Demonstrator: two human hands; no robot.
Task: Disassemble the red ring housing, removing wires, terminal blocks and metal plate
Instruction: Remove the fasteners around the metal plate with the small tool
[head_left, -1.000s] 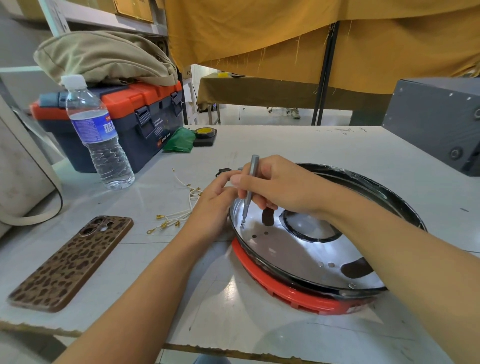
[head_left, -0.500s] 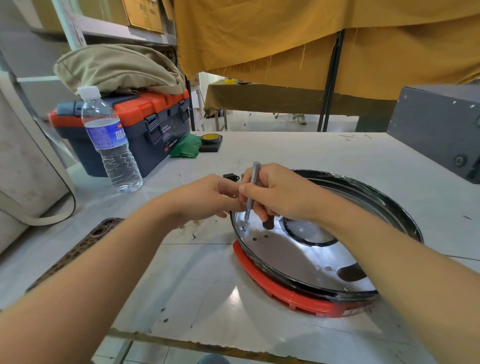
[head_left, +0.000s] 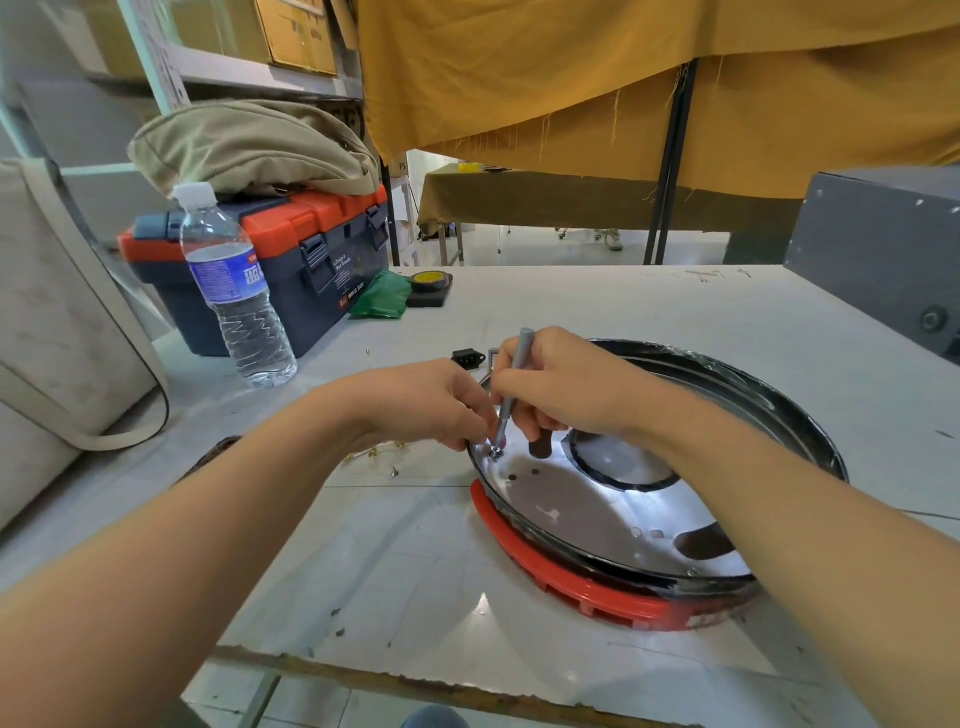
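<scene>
Both forearms are bare up to the frame's edge, with no sleeves showing. The left hand (head_left: 431, 400) and right hand (head_left: 566, 387) wear no gloves, rings, watch or wristbands that can be seen.

- The metal plate (head_left: 587, 499) is polished and mirror-glossy.
- The red ring housing (head_left: 582, 592) looks like matt plastic.
- The screwdriver (head_left: 514, 384) is of brushed grey metal.
- The table (head_left: 415, 571) is smooth, white, slightly glossy, with scuffs.
- The water bottle (head_left: 234, 291) is clear plastic.

Right hand (head_left: 566, 387) grips slim grey screwdriver (head_left: 511, 387), tip on screw (head_left: 494, 453) in metal plate (head_left: 597, 499) atop red ring housing (head_left: 582, 592); left hand (head_left: 434, 402) fingers at rim beside it.
</scene>
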